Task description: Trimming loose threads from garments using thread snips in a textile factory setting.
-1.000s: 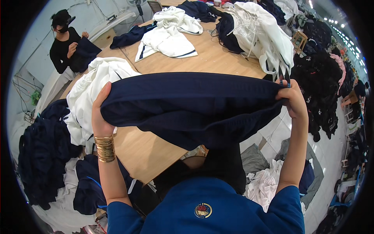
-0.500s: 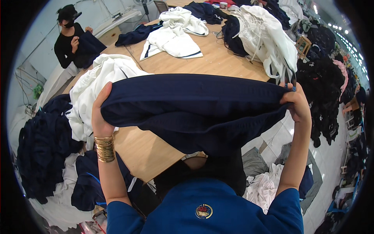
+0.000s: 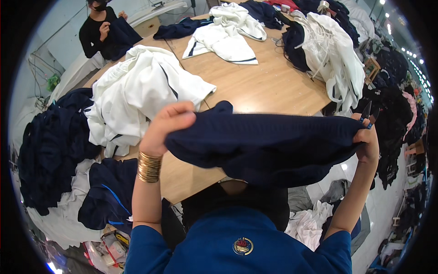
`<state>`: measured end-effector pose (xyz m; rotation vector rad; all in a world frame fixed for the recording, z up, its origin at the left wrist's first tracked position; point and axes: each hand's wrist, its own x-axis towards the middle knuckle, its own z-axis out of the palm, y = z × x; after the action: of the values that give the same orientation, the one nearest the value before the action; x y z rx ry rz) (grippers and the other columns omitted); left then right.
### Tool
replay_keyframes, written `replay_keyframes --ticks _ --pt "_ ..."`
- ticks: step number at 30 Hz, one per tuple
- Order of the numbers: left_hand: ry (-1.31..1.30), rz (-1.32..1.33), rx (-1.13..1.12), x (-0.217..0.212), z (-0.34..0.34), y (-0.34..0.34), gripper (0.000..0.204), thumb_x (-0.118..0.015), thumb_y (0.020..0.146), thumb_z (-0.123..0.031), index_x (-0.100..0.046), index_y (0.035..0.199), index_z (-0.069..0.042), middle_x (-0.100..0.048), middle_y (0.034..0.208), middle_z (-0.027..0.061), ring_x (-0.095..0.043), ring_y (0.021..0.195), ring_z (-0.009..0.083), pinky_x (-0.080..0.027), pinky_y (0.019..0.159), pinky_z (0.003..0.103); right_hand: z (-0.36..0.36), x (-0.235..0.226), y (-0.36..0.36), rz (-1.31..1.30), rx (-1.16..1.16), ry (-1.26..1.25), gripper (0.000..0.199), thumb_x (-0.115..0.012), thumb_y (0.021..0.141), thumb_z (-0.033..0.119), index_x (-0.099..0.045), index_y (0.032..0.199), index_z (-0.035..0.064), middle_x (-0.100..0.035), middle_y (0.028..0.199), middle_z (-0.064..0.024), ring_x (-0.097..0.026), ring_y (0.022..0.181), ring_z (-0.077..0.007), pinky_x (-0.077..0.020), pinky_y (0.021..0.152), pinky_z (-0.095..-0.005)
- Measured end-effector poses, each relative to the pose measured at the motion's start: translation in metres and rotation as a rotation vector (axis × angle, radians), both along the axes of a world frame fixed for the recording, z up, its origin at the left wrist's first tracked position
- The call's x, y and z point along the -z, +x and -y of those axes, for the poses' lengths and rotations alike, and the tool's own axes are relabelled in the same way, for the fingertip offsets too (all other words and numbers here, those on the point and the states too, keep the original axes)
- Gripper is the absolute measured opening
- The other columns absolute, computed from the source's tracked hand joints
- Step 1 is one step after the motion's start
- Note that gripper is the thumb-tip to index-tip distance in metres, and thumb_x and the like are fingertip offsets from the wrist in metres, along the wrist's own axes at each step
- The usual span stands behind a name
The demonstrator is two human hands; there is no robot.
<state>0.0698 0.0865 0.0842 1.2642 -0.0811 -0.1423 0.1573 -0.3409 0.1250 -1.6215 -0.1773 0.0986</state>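
Navy cloth fills the middle of the frame: a dark blue garment (image 3: 269,146) is held up above the near edge of the wooden table (image 3: 269,86), stretched between both hands. The left hand (image 3: 169,125), at centre left with a stack of gold bangles (image 3: 149,167) on its wrist, is closed around the garment's left end, fingers curled over a bunched edge. The right hand (image 3: 367,139), at the right of the frame, is clenched on the opposite end, and a small pair of scissors or snips (image 3: 366,112) sticks up from the same fist.

Compared with a second ago, the left hand has moved inward and the cloth between the hands is shorter and more bunched; a fold now peaks up near the middle, where before the garment was spread in a wider, smoother band. The right hand has stayed at about the same height. I judge that the person is gathering or turning the piece rather than laying it down, since it hangs clear of the table.

To the left of the left hand lies a heap of white garments with dark trim (image 3: 141,96), partly on the table. More navy clothes are piled at the far left (image 3: 50,141) and lower left of the frame. At the top centre lies another white garment (image 3: 228,39), and white and dark pieces drape over the table's upper right edge (image 3: 333,55). In the upper left a second person in black (image 3: 102,32) handles dark cloth.
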Motion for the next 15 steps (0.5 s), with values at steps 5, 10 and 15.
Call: replay_keyframes --ticks 5,10,15 --pt "0.301 0.133 0.425 0.033 0.055 0.023 0.041 -0.071 0.077 -0.017 -0.053 0.111 -0.003 -0.054 0.112 0.0065 -0.053 0.103 0.0144 -0.043 0.088 0.027 0.014 0.0 -0.01 -0.069 -0.071 0.162 0.041 -0.054 0.052 0.007 -0.055 0.092 -0.0046 -0.06 0.078 -0.0065 -0.057 0.065 -0.014 -0.0452 0.061 -0.0223" --pt "0.25 0.255 0.496 0.056 0.168 0.037 0.04 -0.065 0.083 -0.024 -0.052 0.114 -0.003 -0.057 0.105 0.0057 -0.052 0.099 0.0118 -0.04 0.087 0.025 0.002 0.023 -0.01 -0.156 -0.029 0.07 0.039 -0.052 0.05 0.002 -0.056 0.088 -0.006 -0.059 0.075 -0.0064 -0.055 0.063 -0.0134 -0.0425 0.057 -0.0219" --pt "0.153 0.036 0.538 0.07 0.188 0.037 0.017 -0.058 0.089 -0.016 -0.059 0.09 0.0 -0.055 0.08 -0.0062 -0.047 0.076 0.0016 -0.04 0.07 0.018 0.025 0.034 -0.018 -0.22 0.036 0.132 0.025 -0.049 0.052 -0.002 -0.053 0.076 -0.0033 -0.053 0.067 -0.0024 -0.051 0.058 -0.0104 -0.0372 0.053 -0.0188"
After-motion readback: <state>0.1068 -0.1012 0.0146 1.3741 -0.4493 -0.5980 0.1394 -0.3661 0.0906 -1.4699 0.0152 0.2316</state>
